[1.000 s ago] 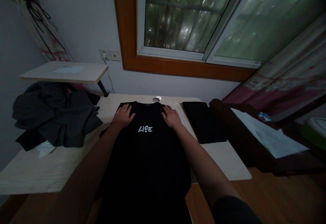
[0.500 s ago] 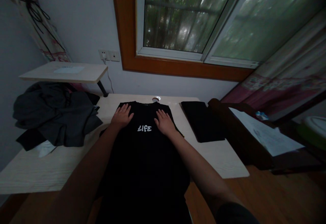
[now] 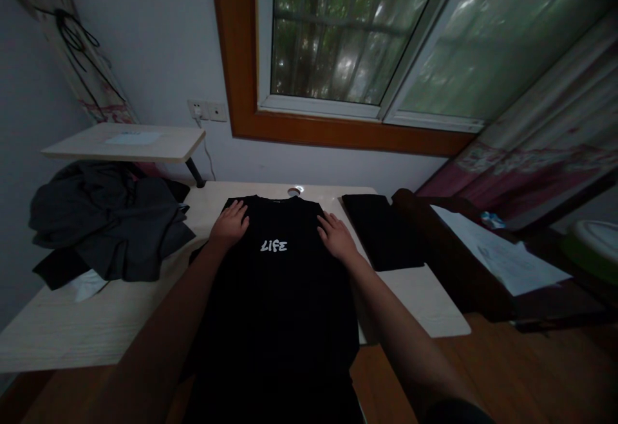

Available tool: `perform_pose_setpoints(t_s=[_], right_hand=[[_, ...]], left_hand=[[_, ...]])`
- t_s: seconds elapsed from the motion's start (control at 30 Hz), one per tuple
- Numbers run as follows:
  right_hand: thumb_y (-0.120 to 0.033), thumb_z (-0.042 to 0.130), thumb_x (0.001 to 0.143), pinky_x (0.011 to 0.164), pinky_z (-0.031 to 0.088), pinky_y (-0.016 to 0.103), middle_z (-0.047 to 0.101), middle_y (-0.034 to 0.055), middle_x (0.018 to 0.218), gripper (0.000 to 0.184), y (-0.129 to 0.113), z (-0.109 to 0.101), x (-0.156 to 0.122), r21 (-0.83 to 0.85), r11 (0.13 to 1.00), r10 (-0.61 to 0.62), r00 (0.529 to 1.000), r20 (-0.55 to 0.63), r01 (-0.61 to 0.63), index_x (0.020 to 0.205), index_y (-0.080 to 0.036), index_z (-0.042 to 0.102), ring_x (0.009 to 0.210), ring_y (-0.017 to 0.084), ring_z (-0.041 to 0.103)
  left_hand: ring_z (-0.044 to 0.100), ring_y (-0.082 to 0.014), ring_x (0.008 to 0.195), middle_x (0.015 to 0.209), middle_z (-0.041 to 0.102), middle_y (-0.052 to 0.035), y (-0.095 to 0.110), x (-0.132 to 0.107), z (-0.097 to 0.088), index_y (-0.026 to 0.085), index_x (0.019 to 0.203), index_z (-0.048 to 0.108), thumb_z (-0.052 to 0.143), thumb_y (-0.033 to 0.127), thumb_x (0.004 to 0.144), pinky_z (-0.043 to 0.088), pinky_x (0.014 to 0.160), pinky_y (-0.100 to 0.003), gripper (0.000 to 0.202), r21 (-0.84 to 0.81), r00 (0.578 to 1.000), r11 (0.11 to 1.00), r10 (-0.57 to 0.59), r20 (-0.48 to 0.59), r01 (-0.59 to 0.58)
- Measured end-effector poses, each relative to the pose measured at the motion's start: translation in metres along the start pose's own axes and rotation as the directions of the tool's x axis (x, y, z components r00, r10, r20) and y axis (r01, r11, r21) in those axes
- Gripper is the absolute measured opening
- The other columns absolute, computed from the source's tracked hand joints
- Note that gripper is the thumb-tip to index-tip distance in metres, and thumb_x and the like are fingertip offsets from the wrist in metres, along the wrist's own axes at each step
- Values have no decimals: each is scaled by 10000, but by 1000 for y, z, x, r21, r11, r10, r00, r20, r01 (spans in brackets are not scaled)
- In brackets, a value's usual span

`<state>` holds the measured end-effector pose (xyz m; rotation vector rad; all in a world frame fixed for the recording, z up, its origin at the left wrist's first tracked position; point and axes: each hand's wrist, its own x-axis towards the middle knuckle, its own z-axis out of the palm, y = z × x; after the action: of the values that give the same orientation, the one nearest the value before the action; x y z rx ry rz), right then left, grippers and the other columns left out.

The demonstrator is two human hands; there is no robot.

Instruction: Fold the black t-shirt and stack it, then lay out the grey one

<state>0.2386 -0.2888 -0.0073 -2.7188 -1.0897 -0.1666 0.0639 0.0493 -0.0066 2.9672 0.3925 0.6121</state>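
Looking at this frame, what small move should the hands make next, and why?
Probably slide the left hand back and straighten the black shirt where it juts out beside the left forearm. A bit of fabric shows past the arm there, while the visible edge near the right hand looks fairly straight. Both hands seem to rest flat by the shirt's shoulders.

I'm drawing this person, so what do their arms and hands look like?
The left hand and right hand are bare, with no gloves, rings or watch that I can see. The right arm is uncovered up to a dark sleeve at the picture's bottom edge. No sleeve shows on the left arm. It's too dim to spot small markings.
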Motion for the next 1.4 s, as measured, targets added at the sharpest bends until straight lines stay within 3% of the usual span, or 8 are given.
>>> perform_pose_setpoints(t_s=[0.1, 0.2, 0.3, 0.5, 0.67, 0.9, 1.1, 1.4], right_hand=[[-410, 391, 1057, 1245, 273, 498, 380, 84, 1638, 512, 5, -1, -8, 20, 1000, -12, 1000, -19, 12, 1529, -234, 479, 1531, 274, 315], [-407, 395, 1055, 1246, 285, 487, 417, 97, 1615, 512, 8, -4, -18, 52, 998, -41, 999, -36, 42, 1521, -217, 490, 1521, 272, 337], [-402, 398, 1054, 1244, 297, 489, 431, 95, 1607, 502, 11, -7, -32, 74, 995, -65, 997, -44, 68, 1512, -227, 504, 1514, 269, 352], [-369, 413, 1051, 1243, 300, 509, 435, 62, 1608, 467, 10, -13, -62, 77, 991, -105, 993, -47, 108, 1494, -278, 529, 1522, 269, 334], [-324, 401, 1052, 1244, 302, 488, 485, 39, 1570, 444, 2, -20, -79, 53, 991, -118, 992, -48, 120, 1462, -282, 567, 1508, 266, 351], [-266, 428, 1027, 1185, 380, 423, 609, 85, 1424, 424, -4, -23, -82, 12, 996, -81, 993, -86, 83, 1402, -244, 624, 1357, 252, 517], [-238, 368, 1038, 1215, 270, 524, 558, 90, 1502, 456, -11, -21, -77, -36, 998, -56, 996, -70, 53, 1449, -231, 567, 1497, 270, 361], [-228, 344, 1042, 1212, 256, 532, 519, 106, 1539, 468, -13, -16, -44, -42, 999, -28, 997, -65, 26, 1463, -200, 546, 1512, 273, 334]], left_hand=[[589, -280, 1218, 1245, 669, -135, -3, -12, -7, 178, 1165, 706, 449, 260, 963, 486, 1045, -425, 338, -10, 994, 998, 58, -90, -59], [617, -284, 1074, 1070, 677, -129, -5, -31, -16, 184, 1079, 712, 460, 220, 949, 521, 956, -432, 286, 26, 993, 997, 79, -90, -77], [618, -275, 1101, 1153, 678, -123, -5, -53, -26, 185, 1169, 691, 459, 244, 966, 513, 997, -443, 313, 13, 995, 996, 94, -32, -93], [498, -291, 1389, 1500, 550, -111, 1, -98, -43, 192, 1384, 598, 432, 328, 1007, 406, 1163, -491, 434, 24, 990, 992, 124, 65, -126], [602, -296, 1230, 1337, 658, -102, 5, -120, -60, 233, 1312, 669, 437, 335, 999, 462, 1092, -478, 403, 69, 994, 994, 84, 69, -89], [629, -323, 1167, 1299, 676, -128, 14, -122, -62, 234, 1263, 707, 418, 336, 984, 497, 1037, -514, 415, 100, 998, 995, 8, 60, -14], [570, -303, 1286, 1405, 615, -139, 7, -111, -49, 180, 1345, 647, 398, 333, 998, 460, 1116, -458, 454, 128, 998, 991, 19, 65, -27], [566, -301, 1269, 1382, 621, -145, -6, -77, -42, 150, 1346, 637, 403, 295, 992, 433, 1130, -448, 449, 136, 999, 990, 46, 21, -49]])
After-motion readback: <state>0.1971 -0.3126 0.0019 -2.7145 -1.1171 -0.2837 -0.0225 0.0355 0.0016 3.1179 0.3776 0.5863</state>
